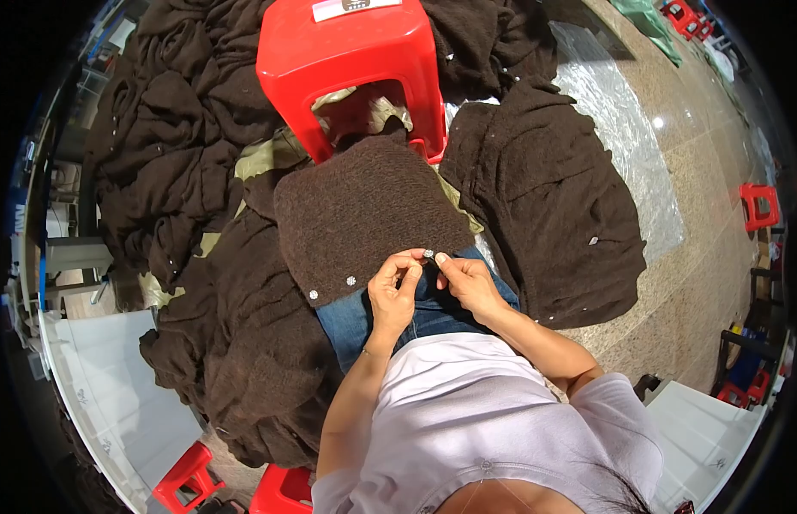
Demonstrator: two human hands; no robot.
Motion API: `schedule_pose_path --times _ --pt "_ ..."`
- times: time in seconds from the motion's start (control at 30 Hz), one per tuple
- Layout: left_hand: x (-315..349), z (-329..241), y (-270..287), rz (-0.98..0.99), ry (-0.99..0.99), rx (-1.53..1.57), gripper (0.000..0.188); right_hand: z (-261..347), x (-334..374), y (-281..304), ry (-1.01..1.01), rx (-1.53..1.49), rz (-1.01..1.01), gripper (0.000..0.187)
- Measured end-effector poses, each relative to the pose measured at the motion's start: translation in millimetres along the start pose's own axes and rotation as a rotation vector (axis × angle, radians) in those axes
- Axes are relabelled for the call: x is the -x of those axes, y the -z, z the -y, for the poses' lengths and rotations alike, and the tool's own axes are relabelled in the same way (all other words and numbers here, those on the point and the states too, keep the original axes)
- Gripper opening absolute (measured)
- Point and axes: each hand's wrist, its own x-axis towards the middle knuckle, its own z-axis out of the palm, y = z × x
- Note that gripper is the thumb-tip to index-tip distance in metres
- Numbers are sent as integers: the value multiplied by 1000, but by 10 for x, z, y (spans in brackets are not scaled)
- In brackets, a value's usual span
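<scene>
A dark brown knit garment (373, 201) lies over my lap, its near edge across my jeans (351, 325). Two shiny round buttons show near that edge at the left, one of them a sparkly button (351, 281). A third sparkly button (428, 254) sits at the right end of the edge, between my fingertips. My left hand (393, 289) is closed in a pinch on the fabric beside this button. From the other side, my right hand (469, 284) pinches the same edge, thumb against the button. Whether a needle or thread is there is too small to tell.
A red plastic stool (347, 51) stands just ahead of the garment. Heaps of brown knitwear lie at the left (184, 103) and right (553, 206), some over clear plastic sheeting (613, 128). White panels (124, 368) flank me, with more red stools (188, 480) nearby.
</scene>
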Motion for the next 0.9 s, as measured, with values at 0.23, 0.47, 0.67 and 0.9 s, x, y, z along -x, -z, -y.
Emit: schedule_pose_path --times 0.23,0.47,0.67,0.9 --pt "85 -286 -8 121 -157 -357 3 38 66 27 -115 -43 -76 50" --pt "523 -323 419 -284 -433 -919 13 78 92 92 -216 -163 141 53" --pt "521 -319 662 -588 -269 -845 18 227 62 -401 -206 51 422 45" --pt "428 -246 709 -603 -279 -840 18 -54 -385 -759 -380 -469 491 33"
